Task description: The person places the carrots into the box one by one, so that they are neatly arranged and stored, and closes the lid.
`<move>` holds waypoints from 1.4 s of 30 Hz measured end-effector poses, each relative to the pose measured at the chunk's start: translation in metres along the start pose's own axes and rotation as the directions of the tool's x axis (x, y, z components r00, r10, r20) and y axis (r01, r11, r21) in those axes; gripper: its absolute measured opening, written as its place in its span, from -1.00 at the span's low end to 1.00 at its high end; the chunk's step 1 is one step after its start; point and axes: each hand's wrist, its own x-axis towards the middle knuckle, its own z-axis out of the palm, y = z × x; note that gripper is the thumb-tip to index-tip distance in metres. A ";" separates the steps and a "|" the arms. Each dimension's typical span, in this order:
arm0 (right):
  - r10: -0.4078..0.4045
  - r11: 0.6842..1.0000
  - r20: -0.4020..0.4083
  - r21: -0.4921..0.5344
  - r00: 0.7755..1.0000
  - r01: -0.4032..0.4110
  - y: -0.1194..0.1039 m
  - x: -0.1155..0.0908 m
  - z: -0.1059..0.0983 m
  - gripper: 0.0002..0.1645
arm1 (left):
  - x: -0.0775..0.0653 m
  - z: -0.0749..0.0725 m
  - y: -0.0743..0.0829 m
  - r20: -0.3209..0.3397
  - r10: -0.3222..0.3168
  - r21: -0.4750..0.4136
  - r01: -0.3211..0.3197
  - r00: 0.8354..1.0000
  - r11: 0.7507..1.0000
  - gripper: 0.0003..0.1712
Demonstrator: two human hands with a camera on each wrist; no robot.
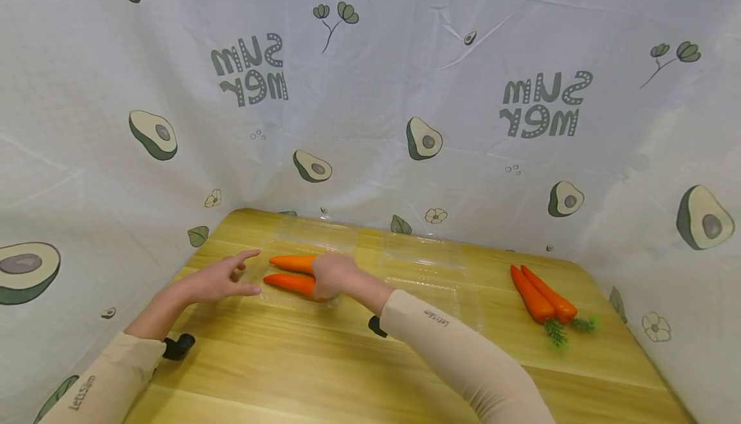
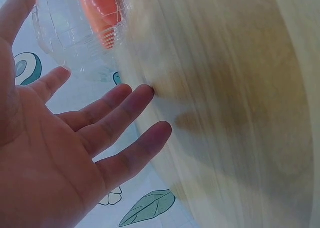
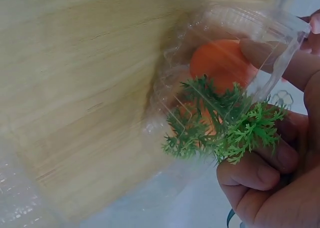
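Two orange toy carrots with green leafy tops lie side by side in a clear plastic box [image 1: 260, 292]: a far carrot [image 1: 292, 263] and a near carrot [image 1: 289, 282]. Their tips point left. My right hand [image 1: 334, 276] covers their thick ends from the right. In the right wrist view, a finger reaches inside the box wall onto one carrot [image 3: 220, 63], with other fingers curled beside the leafy tops [image 3: 225, 123]; the hand grips the carrot there. My left hand [image 1: 222, 279] hovers left of the box, fingers spread and holding nothing.
A second clear plastic box [image 1: 463, 295], lid open toward the back, stands right of the first. Farther right, two more carrots [image 1: 538, 302] lie together on the wooden table [image 1: 301, 372]. A printed curtain [image 1: 370, 89] hangs close behind the table and along its sides.
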 end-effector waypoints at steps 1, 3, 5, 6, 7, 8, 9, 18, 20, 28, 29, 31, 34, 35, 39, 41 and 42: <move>0.007 1.000 -0.001 -0.006 1.000 -0.007 -0.001 0.000 0.001 -0.19 | 0.000 0.000 0.000 0.001 0.001 0.000 -0.001 1.000 1.000 0.09; 0.017 1.000 0.005 -0.025 1.000 -0.017 -0.002 0.001 0.001 -0.19 | 0.000 0.001 0.000 0.001 0.002 0.003 -0.002 1.000 1.000 0.08; 0.028 0.999 0.017 -0.033 0.999 -0.027 -0.003 0.001 0.001 -0.10 | 0.000 0.001 0.000 0.000 0.003 0.005 -0.003 1.000 1.000 0.08; 0.030 0.999 0.024 -0.032 0.999 -0.029 -0.003 0.001 0.001 -0.04 | 0.000 0.001 0.000 0.000 0.005 0.004 -0.005 1.000 1.000 0.07; 0.031 0.999 0.032 -0.030 0.999 -0.030 -0.003 0.000 0.000 0.03 | 0.000 0.001 0.000 0.000 0.007 0.003 -0.007 1.000 1.000 0.07; 0.029 0.999 0.040 -0.025 0.999 -0.028 -0.003 0.000 -0.001 0.08 | 0.001 0.001 0.000 -0.001 0.010 0.005 -0.010 1.000 1.000 0.07; 0.032 0.999 0.050 -0.016 0.998 -0.031 -0.003 -0.001 -0.002 0.15 | 0.002 0.001 0.000 -0.003 0.015 0.009 -0.015 1.000 1.000 0.07; 0.174 0.981 0.036 0.080 0.984 -0.176 0.005 -0.002 -0.017 -0.79 | 0.014 -0.007 0.002 -0.045 0.019 0.028 -0.018 0.999 0.999 -0.11; 0.166 0.979 0.018 0.119 0.986 -0.167 0.009 -0.002 -0.019 -0.80 | 0.017 -0.011 0.004 -0.062 0.009 0.040 -0.006 0.998 0.999 -0.16; 0.155 0.944 -0.115 0.311 0.981 -0.113 0.031 -0.001 -0.028 -0.51 | 0.034 -0.026 0.014 -0.101 -0.062 0.048 0.068 0.993 0.997 -0.23; 0.162 0.932 -0.125 0.344 0.979 -0.110 0.034 -0.001 -0.028 -0.50 | 0.036 -0.028 0.015 -0.093 -0.074 0.040 0.078 0.993 0.996 -0.22; 0.184 0.910 -0.137 0.398 0.973 -0.116 0.040 0.000 -0.028 -0.47 | 0.040 -0.032 0.017 -0.069 -0.095 0.022 0.097 0.993 0.995 -0.21; 0.248 0.873 -0.145 0.463 0.958 -0.156 0.049 0.001 -0.027 -0.43 | 0.045 -0.039 0.020 -0.040 -0.133 -0.006 0.133 0.990 0.991 -0.20; 0.275 0.861 -0.147 0.477 0.950 -0.175 0.051 0.002 -0.027 -0.44 | 0.047 -0.041 0.021 -0.031 -0.140 -0.009 0.140 0.990 0.990 -0.20; 0.375 0.830 -0.134 0.490 0.917 -0.267 0.061 0.005 -0.025 -0.57 | 0.055 -0.048 0.026 -0.007 -0.163 -0.015 0.163 0.987 0.987 -0.19; 0.407 0.818 -0.120 0.489 0.906 -0.302 0.065 0.007 -0.025 -0.46 | 0.059 -0.051 0.027 0.008 -0.171 -0.010 0.171 0.985 0.985 -0.19; 0.417 0.811 -0.111 0.493 0.902 -0.314 0.067 0.008 -0.025 -0.39 | 0.061 -0.052 0.028 0.013 -0.176 -0.007 0.176 0.984 0.984 -0.19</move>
